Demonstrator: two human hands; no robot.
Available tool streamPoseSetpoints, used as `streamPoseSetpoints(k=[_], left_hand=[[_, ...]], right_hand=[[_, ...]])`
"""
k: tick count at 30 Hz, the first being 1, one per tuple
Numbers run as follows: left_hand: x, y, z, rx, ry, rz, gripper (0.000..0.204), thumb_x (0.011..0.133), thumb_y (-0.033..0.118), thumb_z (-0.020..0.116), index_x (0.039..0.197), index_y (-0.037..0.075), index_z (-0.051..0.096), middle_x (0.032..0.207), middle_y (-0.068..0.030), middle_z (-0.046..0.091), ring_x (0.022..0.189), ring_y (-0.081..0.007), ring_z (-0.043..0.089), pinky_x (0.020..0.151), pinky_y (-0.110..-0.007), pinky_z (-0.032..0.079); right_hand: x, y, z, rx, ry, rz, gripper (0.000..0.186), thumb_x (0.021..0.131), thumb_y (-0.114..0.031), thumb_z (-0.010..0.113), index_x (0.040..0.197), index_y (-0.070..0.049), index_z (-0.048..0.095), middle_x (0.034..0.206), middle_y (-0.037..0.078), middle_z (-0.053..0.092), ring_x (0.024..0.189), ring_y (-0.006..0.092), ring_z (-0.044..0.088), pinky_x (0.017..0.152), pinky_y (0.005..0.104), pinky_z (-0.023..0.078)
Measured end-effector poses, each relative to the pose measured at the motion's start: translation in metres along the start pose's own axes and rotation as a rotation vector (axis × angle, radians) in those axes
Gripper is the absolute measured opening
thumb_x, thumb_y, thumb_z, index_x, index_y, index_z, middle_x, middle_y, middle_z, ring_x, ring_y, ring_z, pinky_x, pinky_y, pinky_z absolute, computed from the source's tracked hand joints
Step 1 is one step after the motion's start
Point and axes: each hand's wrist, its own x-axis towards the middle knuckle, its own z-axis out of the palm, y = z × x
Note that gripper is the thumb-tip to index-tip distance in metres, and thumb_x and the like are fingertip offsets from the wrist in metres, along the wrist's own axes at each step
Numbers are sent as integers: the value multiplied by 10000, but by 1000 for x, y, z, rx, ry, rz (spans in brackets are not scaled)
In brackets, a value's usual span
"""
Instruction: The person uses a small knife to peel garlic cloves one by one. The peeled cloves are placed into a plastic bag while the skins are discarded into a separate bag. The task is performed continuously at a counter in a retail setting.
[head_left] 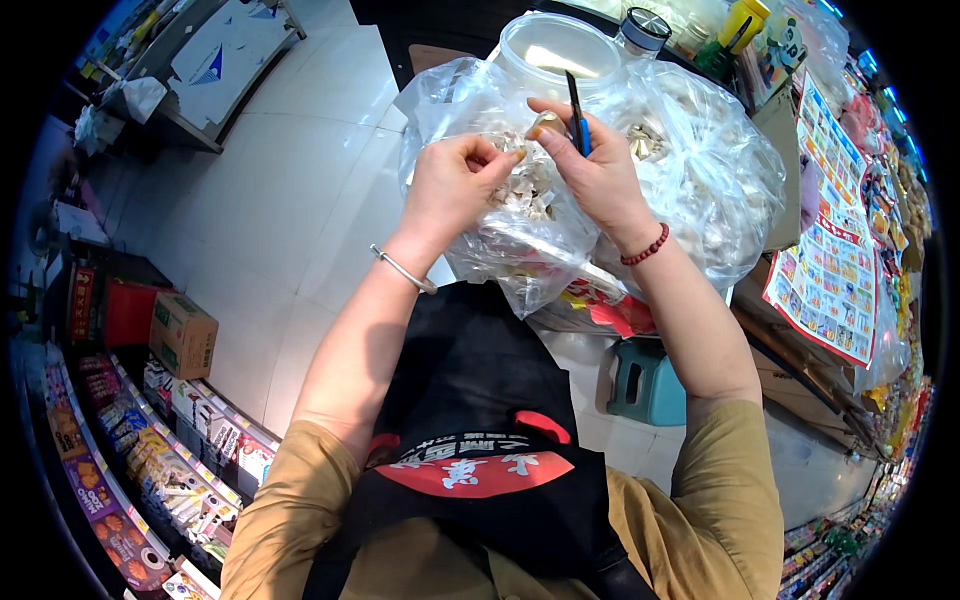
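In front of me my right hand (590, 165) is closed around a slim black-and-blue knife (578, 115), which points up and away. Between its thumb and fingertips sits a small rounded beige piece (545, 125), whose kind I cannot make out. My left hand (458, 185) is pinched closed beside it, fingertips close to that piece; what they hold, if anything, is too small to name. Below both hands lies an open clear plastic bag (540, 250) with pale, flaky scraps (525, 195) in it. A second, fuller clear bag (710, 190) bulges at the right.
Beyond the bags stand a clear round tub (560, 50) and a lidded jar (643, 30). A teal stool (648, 385) is under the table's near side. Printed flyers (830, 240) hang at the right. Snack shelves (150, 460) and a cardboard box (183, 335) line the left.
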Motion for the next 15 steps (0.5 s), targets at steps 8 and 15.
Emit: streamPoseSetpoints(k=[8,15], left_hand=[[1,-12,-5,-345,-24,297,190,954,102,599,1054,-29,693,981,-64,641,823,-99,626,712,-239,505],[0,-14,-6,-310,-61,268,190,955,115,606,1038,-30,697,919,-60,667,792,-93,615,706,-235,496]], right_hand=[[-2,4,5,-122,-50,46,240,904,-159,704,1102,-27,671,746,-58,608,658,10,485,579,193,403],[-3,2,7,-249,-91,18,242,901,-117,697,1120,-18,668,790,-39,641,702,17,513,631,191,426]])
